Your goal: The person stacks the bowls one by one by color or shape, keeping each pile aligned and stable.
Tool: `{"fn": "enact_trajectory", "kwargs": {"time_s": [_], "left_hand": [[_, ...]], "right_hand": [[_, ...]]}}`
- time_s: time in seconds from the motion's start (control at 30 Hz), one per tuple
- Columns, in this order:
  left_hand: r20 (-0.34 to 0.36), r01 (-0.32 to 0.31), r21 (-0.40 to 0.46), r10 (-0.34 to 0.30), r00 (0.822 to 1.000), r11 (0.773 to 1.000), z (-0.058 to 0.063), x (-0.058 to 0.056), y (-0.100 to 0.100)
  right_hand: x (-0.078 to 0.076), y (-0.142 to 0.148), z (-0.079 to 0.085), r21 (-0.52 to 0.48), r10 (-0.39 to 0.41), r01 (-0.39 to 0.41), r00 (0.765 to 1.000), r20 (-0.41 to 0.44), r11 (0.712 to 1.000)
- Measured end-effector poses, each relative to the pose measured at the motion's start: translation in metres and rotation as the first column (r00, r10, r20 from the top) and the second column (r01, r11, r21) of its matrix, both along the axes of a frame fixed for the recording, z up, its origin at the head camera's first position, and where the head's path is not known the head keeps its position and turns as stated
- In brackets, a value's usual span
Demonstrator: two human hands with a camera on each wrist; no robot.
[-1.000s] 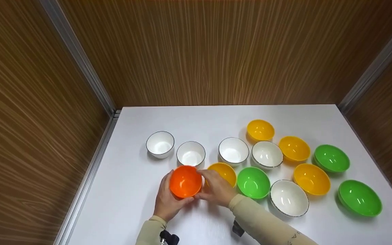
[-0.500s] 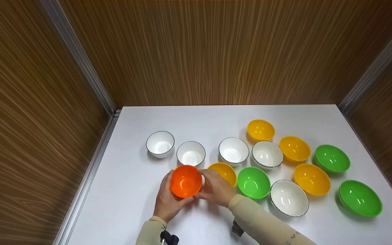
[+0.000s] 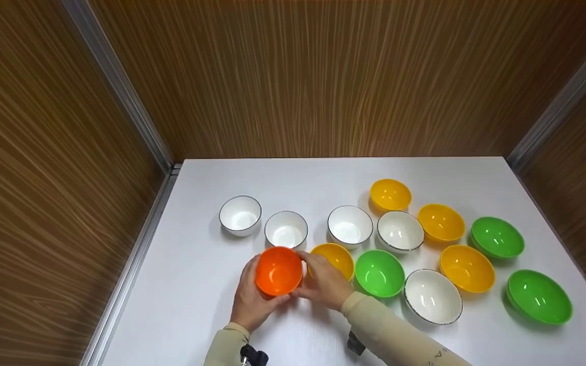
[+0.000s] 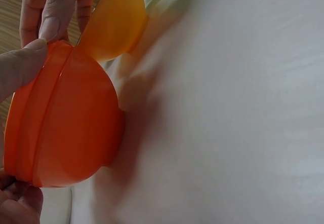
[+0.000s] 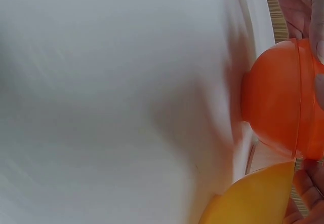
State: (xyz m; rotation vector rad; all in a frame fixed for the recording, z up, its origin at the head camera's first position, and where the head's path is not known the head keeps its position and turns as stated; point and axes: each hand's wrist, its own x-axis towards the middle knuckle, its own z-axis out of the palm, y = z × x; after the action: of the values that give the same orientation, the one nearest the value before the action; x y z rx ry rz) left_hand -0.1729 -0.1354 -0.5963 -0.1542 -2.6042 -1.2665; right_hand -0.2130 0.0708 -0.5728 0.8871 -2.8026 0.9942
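Observation:
Both hands hold an orange bowl (image 3: 279, 271) upright near the table's front. My left hand (image 3: 252, 300) grips its left side, with the thumb at the near rim. On the opposite side, my right hand (image 3: 327, 284) pinches the rim between thumb and fingers. In the left wrist view the orange bowl (image 4: 76, 125) has stepped bands below its rim, like nested bowls; I cannot tell how many. Its base is close to the tabletop; contact is unclear. A yellow bowl (image 3: 341, 258) sits beside it, partly hidden by the right hand. Behind stands a white bowl (image 3: 286, 230) with a dark rim.
More bowls stand upright on the white table (image 3: 171, 284): a white bowl (image 3: 240, 215) at left, a light green bowl (image 3: 379, 273) right of the hands, and several white, yellow and green ones farther right. Wood-patterned panels (image 3: 298, 81) enclose the back and sides.
Both hands keep their hold on the orange bowl, which has shifted very slightly to the right. The other bowls stay where they were.

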Motion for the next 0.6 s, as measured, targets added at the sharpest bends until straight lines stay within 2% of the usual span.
{"fn": "enact_trajectory", "kwargs": {"time_s": [0.3,0.4,0.5,0.6], "left_hand": [[-0.002,0.011,0.005,-0.011,1.000,1.000,0.001,0.002,0.000],[-0.020,-0.026,-0.021,0.026,0.999,0.999,0.004,0.007,0.003],[-0.106,-0.099,-0.050,0.093,0.990,0.994,0.010,0.014,0.012],[-0.248,-0.157,-0.060,0.138,0.959,0.986,0.018,0.022,0.025]], "right_hand": [[0.001,0.000,-0.002,-0.024,0.015,-0.015,0.999,-0.037,1.000],[0.001,0.003,-0.001,-0.019,0.022,-0.023,0.999,-0.050,1.000],[0.002,0.010,0.003,-0.009,0.003,-0.004,0.999,-0.049,1.000],[0.002,0.020,0.013,-0.006,-0.029,0.029,0.999,-0.033,1.000]]}}
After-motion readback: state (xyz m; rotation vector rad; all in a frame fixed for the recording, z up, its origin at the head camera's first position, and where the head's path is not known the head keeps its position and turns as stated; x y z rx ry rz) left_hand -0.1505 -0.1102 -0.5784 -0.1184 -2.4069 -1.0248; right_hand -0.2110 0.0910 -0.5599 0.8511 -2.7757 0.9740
